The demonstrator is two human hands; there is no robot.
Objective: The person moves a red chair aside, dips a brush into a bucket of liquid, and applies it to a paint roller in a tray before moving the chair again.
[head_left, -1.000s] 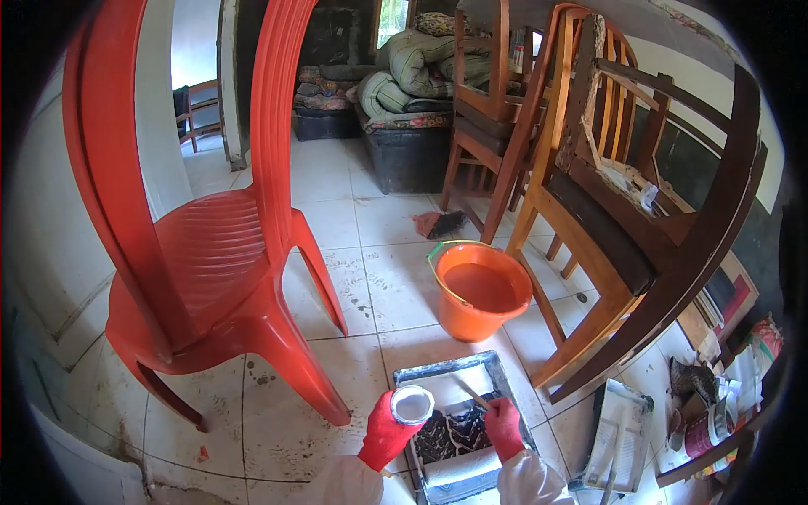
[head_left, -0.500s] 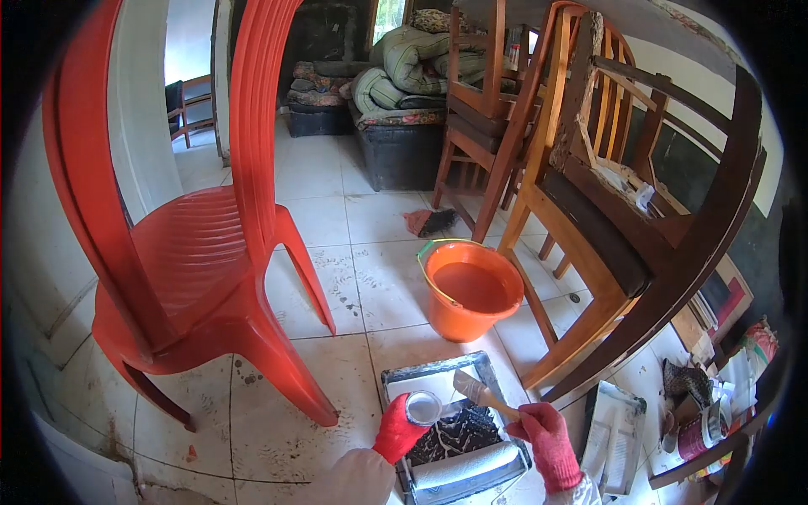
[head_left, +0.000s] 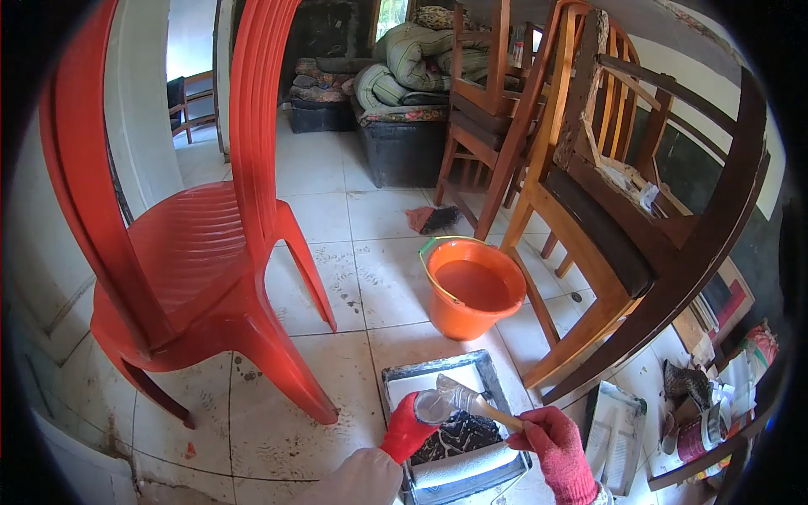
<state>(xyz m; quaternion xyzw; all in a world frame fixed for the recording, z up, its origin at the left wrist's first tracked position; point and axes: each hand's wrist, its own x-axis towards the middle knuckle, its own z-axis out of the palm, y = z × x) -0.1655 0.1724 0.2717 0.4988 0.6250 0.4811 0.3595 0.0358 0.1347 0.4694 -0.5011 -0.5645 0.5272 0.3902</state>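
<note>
Wooden-handled paintbrush [head_left: 480, 406] slanted beside small grey cup [head_left: 431, 409]

Red plastic chair [head_left: 189, 252] on smudged white-tile floor [head_left: 316, 181]; stacked wooden chairs [head_left: 581, 341], dark padded seats [head_left: 602, 225], at right; daylit narrow window [head_left: 391, 18] beside dark rear wall [head_left: 328, 32].

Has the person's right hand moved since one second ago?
Yes, rightward in the view: the right hand showed mostly inside the right rim of the paint tray; now most of it shows beyond that rim.
</note>
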